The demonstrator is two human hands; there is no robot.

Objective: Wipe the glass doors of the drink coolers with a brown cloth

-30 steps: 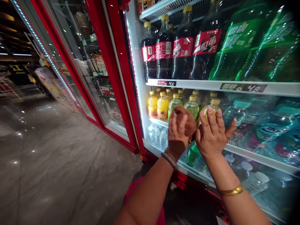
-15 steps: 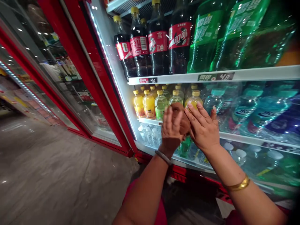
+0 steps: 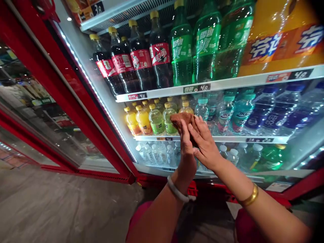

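Observation:
A bunched brown cloth (image 3: pixel 181 118) is pressed between my two hands in front of the fridge's middle shelf. My left hand (image 3: pixel 187 150) holds its lower left side, palm turned inward and fingers pointing up. On the other side, my right hand (image 3: pixel 205 145) lies against the cloth with its fingers stretched over it. Part of the cloth is hidden behind the fingers. Beyond it stand small bottles of yellow drink (image 3: pixel 144 121) and green drink (image 3: pixel 156 121). A grey bangle (image 3: pixel 177 190) is on my left wrist and a gold bangle (image 3: pixel 250 196) on my right.
Cola bottles (image 3: pixel 160 57), green soda bottles (image 3: pixel 207 40) and large orange soda bottles (image 3: pixel 275 44) line the upper shelf. Several water bottles (image 3: pixel 154 153) stand at the bottom. A red door frame (image 3: pixel 101 145) rises at left above the grey floor (image 3: pixel 50 206).
The view has swung right and drawn back, showing the orange bottles. My left hand has turned from lying over the cloth to edge-on, and the cloth now sticks out above the fingers.

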